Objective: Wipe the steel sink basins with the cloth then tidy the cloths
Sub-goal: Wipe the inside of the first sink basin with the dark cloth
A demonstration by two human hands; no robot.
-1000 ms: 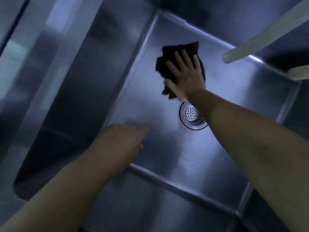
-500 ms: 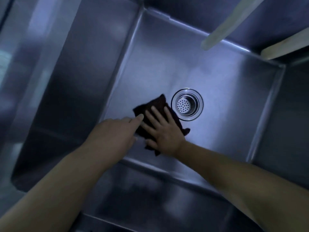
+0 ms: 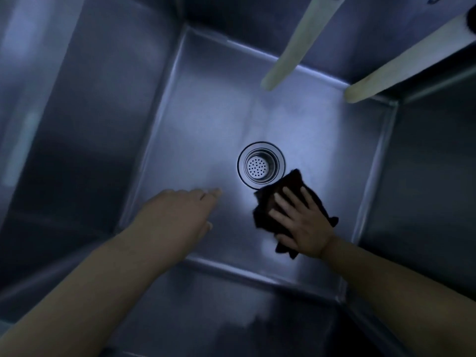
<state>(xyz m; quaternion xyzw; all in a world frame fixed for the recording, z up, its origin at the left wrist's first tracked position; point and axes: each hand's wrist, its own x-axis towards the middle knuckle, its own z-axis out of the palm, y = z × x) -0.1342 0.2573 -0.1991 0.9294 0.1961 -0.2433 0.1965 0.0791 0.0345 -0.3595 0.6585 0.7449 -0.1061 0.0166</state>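
Steel sink basin, viewed from above in dim light; drain strainer near the floor's centre, two pale spouts overhanging the far wall. Left hand: fingers straight and together, holding nothing, reaching over the floor left of the drain; whether it touches the steel cannot be told. Dark cloth: crumpled flat on the floor just below-right of the drain, its upper corner at the drain rim. Right hand: the nearer one, fingers spread flat, pressing the cloth down.

Cloth: dark maroon-brown, plain.
Sink basin: brushed steel, blue-grey sheen.
Drain strainer: silver, dotted with perforations.
Two spouts: pale cream, slightly stained.
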